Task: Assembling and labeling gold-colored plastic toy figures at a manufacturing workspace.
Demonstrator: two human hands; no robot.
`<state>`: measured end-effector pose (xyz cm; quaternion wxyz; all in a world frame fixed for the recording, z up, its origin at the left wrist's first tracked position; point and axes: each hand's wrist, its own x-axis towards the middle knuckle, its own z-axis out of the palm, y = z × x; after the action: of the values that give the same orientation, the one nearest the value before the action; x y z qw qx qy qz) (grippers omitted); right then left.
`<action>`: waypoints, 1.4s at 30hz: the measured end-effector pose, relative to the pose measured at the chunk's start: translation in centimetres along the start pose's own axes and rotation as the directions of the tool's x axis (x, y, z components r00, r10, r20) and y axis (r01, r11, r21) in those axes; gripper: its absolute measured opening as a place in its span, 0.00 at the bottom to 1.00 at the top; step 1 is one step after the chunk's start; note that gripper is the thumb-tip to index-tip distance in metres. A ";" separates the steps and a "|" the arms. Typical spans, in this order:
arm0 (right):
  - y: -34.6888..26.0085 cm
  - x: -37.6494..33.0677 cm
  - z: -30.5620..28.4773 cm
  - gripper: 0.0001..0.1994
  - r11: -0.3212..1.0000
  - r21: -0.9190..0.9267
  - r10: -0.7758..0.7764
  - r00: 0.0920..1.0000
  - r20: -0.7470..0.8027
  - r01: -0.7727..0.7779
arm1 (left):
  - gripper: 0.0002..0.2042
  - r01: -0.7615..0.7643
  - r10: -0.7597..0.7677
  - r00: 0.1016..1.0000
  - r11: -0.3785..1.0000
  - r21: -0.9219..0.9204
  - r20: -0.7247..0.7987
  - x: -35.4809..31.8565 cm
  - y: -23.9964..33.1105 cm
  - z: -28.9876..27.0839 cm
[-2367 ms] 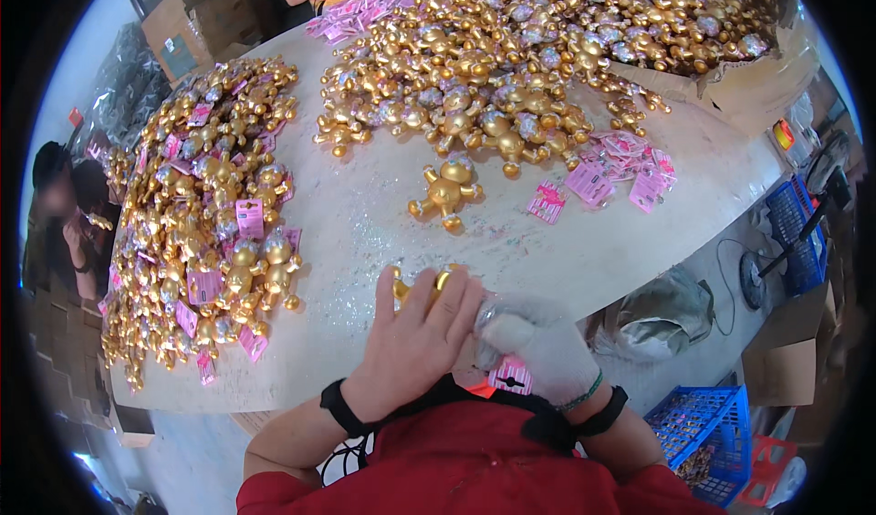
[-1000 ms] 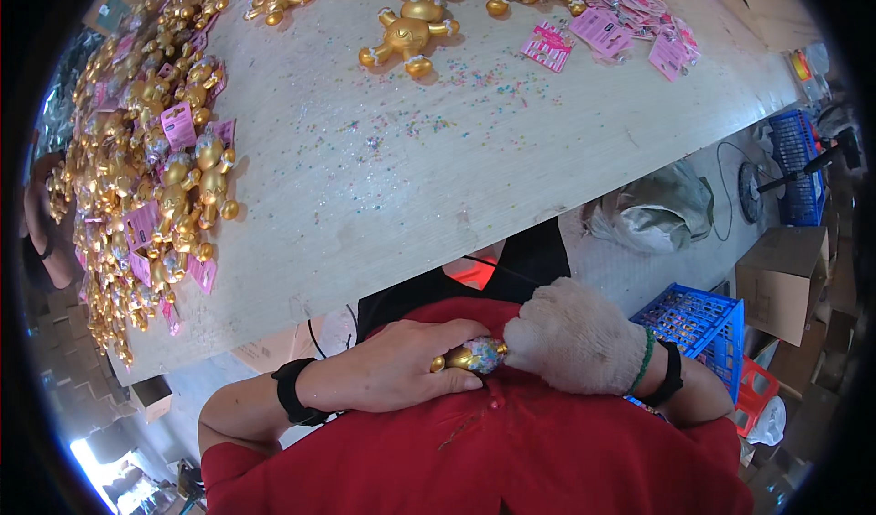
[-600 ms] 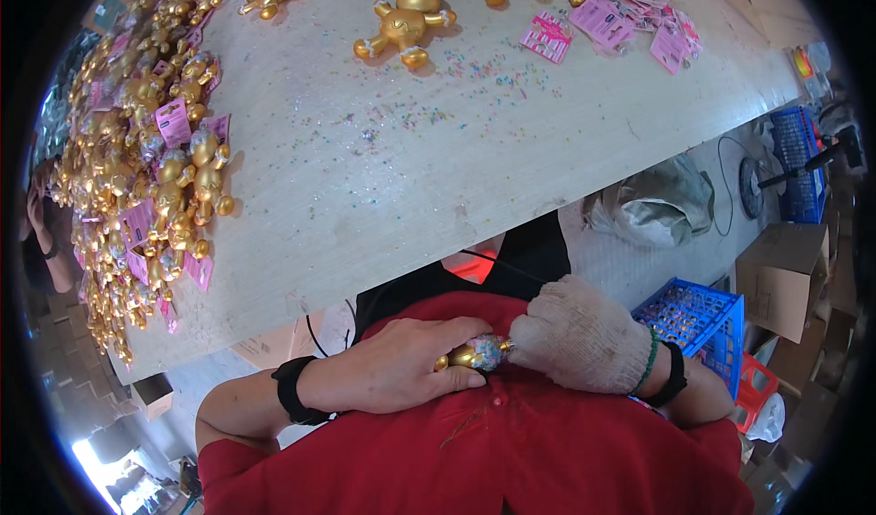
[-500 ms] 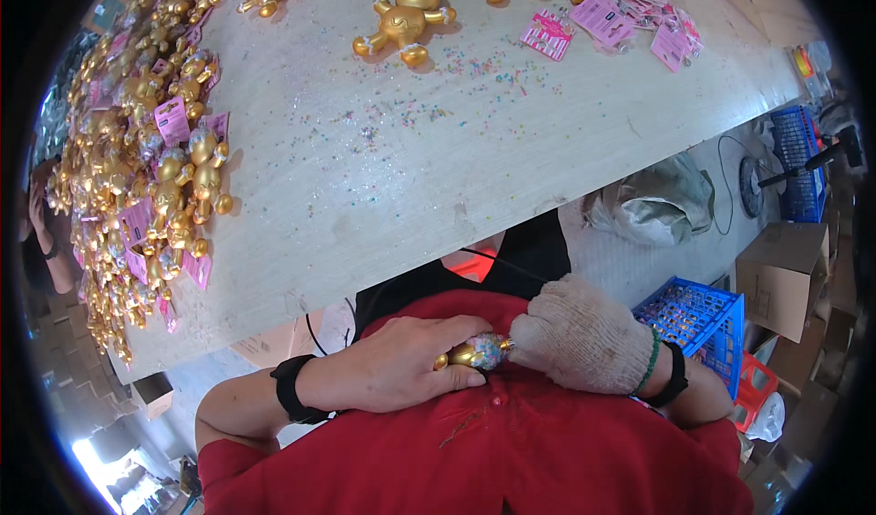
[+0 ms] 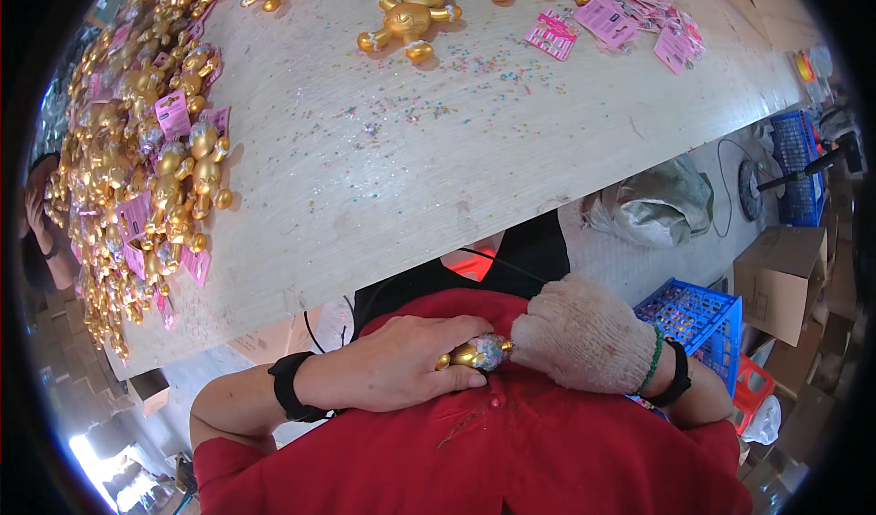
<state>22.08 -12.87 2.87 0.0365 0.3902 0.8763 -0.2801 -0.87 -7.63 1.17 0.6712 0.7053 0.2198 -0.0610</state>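
Across the upper part of your view stretches the pale table [image 5: 392,209]; along its left side lies a heap of gold figures [image 5: 137,164], pink cards scattered among them; beyond the right edge, on the floor, sits a pale sack [image 5: 657,209], with a cardboard box [image 5: 780,273] and a blue crate [image 5: 698,319] nearer you; in front of your red shirt [image 5: 493,451], your bare left hand [image 5: 392,364] has its thumb and fingers wrapped round the held gold figure [image 5: 482,353], which lies sideways between your hands, its speckled end to the right; your gloved right hand [image 5: 584,337] is curled against that end, fingertips hidden, so you cannot tell whether they grip it; near the table's far part, a lone gold figure [image 5: 408,22] lies flat; to its right is a cluster of pink cards [image 5: 607,20]; smallest of all, coloured specks [image 5: 411,114] dot the tabletop.
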 end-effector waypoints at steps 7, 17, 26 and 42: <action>0.2 -0.2 0.3 0.05 1.000 0.017 -0.007 1.000 -0.024 0.007 | 0.19 0.019 -0.019 1.000 1.000 0.008 0.012 0.1 -0.2 0.0; -0.3 0.1 0.2 0.05 1.000 0.001 -0.023 0.999 0.043 0.022 | 0.20 0.060 -0.062 0.996 0.998 0.033 0.062 0.3 0.1 -0.1; 0.2 0.7 1.1 0.07 0.991 0.137 -0.043 0.973 0.225 0.013 | 0.20 0.091 -0.092 0.996 0.995 0.043 0.004 0.1 0.3 1.2; 1.1 1.4 -4.4 0.18 0.684 0.727 0.136 0.968 -0.210 0.061 | 0.23 -0.043 0.116 0.918 0.980 0.196 -0.378 -3.2 2.5 -2.3</action>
<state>22.57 -9.10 5.69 -0.2247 0.4221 0.6822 -0.5531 -3.28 -6.17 4.89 0.5486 0.7705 0.3128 0.0872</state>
